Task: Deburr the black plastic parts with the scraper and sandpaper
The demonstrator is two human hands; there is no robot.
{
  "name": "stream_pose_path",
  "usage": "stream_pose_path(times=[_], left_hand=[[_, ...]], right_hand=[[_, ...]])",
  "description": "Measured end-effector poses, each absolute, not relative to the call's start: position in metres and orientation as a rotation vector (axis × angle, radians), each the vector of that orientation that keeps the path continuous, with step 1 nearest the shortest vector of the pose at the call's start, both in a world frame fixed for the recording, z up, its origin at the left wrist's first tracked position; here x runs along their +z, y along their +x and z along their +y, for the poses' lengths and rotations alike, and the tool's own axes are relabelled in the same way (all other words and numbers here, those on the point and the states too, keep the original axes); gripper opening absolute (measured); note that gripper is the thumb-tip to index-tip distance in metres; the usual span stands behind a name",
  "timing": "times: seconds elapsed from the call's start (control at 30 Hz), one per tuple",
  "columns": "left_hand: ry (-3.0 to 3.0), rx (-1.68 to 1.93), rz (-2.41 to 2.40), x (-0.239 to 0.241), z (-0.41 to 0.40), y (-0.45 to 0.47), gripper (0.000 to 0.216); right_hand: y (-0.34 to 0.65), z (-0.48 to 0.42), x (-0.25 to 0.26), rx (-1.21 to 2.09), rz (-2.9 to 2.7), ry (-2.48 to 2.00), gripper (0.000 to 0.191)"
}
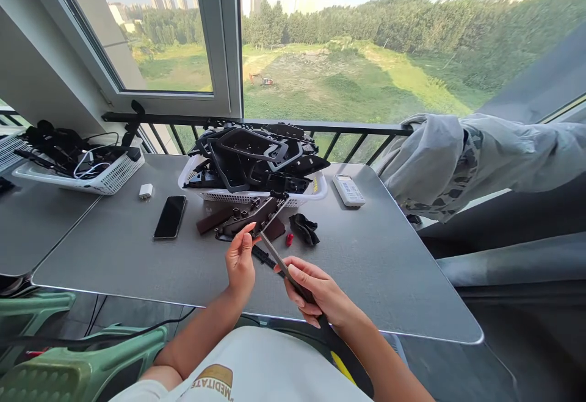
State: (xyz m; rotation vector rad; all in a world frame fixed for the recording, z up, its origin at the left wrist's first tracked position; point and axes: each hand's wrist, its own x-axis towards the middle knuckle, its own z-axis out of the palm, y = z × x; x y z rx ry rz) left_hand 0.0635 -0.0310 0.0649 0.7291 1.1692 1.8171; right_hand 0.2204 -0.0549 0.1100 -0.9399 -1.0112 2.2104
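My left hand (240, 260) grips the near end of a black plastic part (249, 217) with holes and ribs, held just above the grey table (366, 268). My right hand (315, 295) is closed round the handle of a long thin tool (274, 254) whose shaft points up and left, its tip at the part beside my left thumb. A dark brown flat piece (215, 219) lies under the part. A small red bit (289, 239) and a crumpled black piece (305, 229) rest just right of it.
A white basket (315, 190) heaped with black plastic frames stands behind the part. A black phone (170, 216), a white charger (145, 191) and a remote (348, 190) lie on the table. A second basket (114, 176) with cables sits left. Grey cloth (458, 158) hangs on the railing; green chairs (68, 365) are lower left.
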Motion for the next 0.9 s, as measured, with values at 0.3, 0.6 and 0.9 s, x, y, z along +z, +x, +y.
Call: stream_pose_path(times=[0.3,0.6,0.9], left_hand=[[1.122,1.812,1.325,0.0592,-0.0345,0.0603,0.04],[1.231,1.857,1.326,0.061,-0.0313,0.059,0.035],[1.001,1.869,1.267,0.0644,-0.0298,0.0592,0.034]], right_hand=[[0.2146,-0.0563,0.1162,2.219,-0.979,-0.969,0.057],[0.2213,-0.0577,0.1185,2.233,-0.963,-0.93,0.05],[0.222,-0.0563,0.1153,2.184,-1.014,-0.924,0.05]])
